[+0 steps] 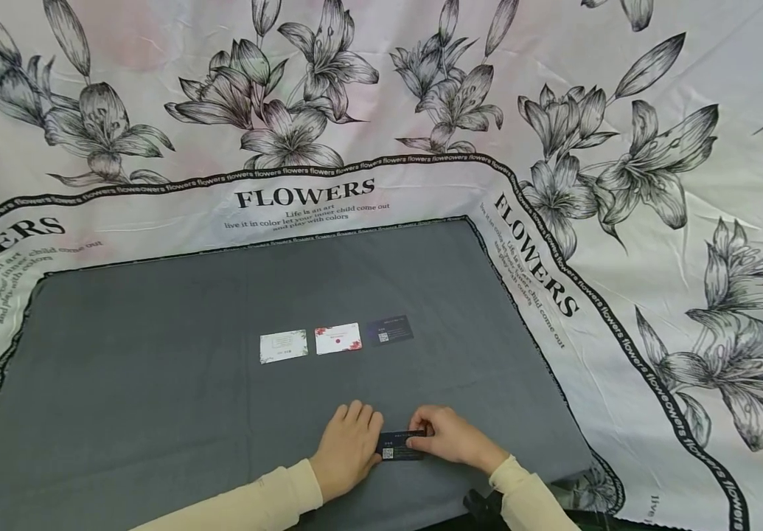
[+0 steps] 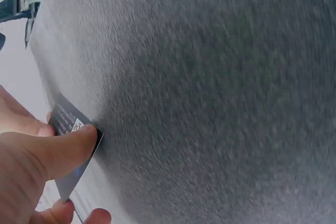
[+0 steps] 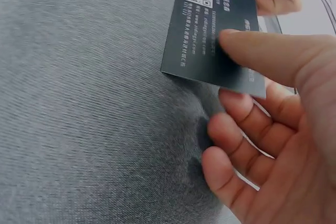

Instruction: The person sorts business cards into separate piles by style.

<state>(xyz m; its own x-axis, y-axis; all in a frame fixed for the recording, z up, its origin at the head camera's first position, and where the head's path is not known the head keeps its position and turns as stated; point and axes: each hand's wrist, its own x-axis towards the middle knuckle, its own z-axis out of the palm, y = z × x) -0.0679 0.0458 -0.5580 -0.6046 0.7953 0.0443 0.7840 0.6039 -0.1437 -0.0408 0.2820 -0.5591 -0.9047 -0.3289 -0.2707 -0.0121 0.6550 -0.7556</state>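
Observation:
A dark business card (image 1: 401,445) with a QR code and pale print is held between both hands, low over the grey cloth. My left hand (image 1: 348,446) pinches its left end; in the left wrist view the left thumb (image 2: 71,150) lies across the printed face near the QR code. At the opposite end my right hand (image 1: 450,436) grips the card, its thumb (image 3: 252,48) on the printed side and fingers beneath. Beyond the hands lie a white card with leafy corners (image 1: 284,346), a white card with red flowers (image 1: 338,338) and a dark purple card (image 1: 390,330) in a row.
Grey cloth (image 1: 155,354) covers the table top. Around it runs a white border with FLOWERS lettering (image 1: 306,193) and drawn lilies. A black object (image 1: 483,507) shows at the near edge beside the right sleeve.

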